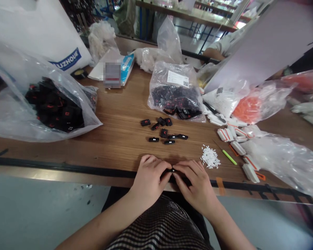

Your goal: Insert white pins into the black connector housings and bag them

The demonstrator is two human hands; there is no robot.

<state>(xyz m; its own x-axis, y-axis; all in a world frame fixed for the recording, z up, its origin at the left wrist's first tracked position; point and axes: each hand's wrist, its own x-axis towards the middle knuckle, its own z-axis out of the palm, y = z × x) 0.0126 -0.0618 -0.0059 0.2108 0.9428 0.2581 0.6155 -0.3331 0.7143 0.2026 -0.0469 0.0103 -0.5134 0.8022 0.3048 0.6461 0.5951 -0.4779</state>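
At the table's front edge, my left hand (150,175) and my right hand (197,185) meet around one small black plastic connector (173,170). The thumb and fingers of each hand pinch it from either side, so only a little of it shows, with a white spot on top. Just beyond my hands lie several loose black connectors (164,133), some with red parts and some with white dots. To the right of my right hand is a pile of small white plugs (210,157).
A thin pick with a green handle (229,157) lies beside white housings with orange seals (250,172). An open clear bag of black connectors (57,107) stands left; a labelled bag (177,92) lies behind. Farther right are bags of white (221,100) and orange parts (247,109).
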